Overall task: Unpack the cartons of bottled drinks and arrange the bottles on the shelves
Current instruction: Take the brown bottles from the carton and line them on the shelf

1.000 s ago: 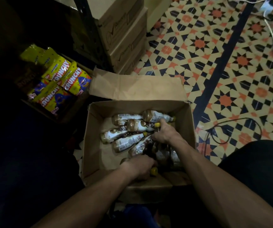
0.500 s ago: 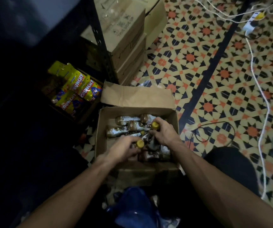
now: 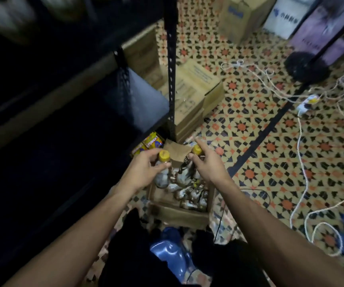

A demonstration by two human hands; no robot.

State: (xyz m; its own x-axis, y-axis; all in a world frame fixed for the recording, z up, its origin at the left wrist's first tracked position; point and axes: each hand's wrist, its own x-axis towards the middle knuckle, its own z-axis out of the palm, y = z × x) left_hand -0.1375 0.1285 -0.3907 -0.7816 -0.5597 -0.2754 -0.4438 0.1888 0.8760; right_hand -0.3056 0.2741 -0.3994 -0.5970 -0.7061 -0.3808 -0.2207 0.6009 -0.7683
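An open cardboard carton (image 3: 179, 216) sits on the tiled floor below me, with several brown drink bottles (image 3: 191, 196) lying inside. My left hand (image 3: 144, 170) is shut on a yellow-capped bottle (image 3: 164, 168), lifted above the carton. My right hand (image 3: 206, 162) grips a second yellow-capped bottle (image 3: 187, 168) by its neck, index finger stretched out. Both bottles hang upright side by side over the carton. A dark metal shelf unit (image 3: 142, 96) stands at the left, its post (image 3: 171, 65) just beyond my hands.
Stacked sealed cartons (image 3: 196, 96) stand behind the shelf post. Yellow snack packets (image 3: 150, 142) lie under the shelf. White cords and a plug strip (image 3: 305, 102) trail across the floor at right. More boxes (image 3: 243, 15) line the far wall. A blue plastic item (image 3: 171, 253) lies near my legs.
Both hands have risen out of the carton, each with a bottle. My view has lifted, and the shelf and far boxes have come into view.
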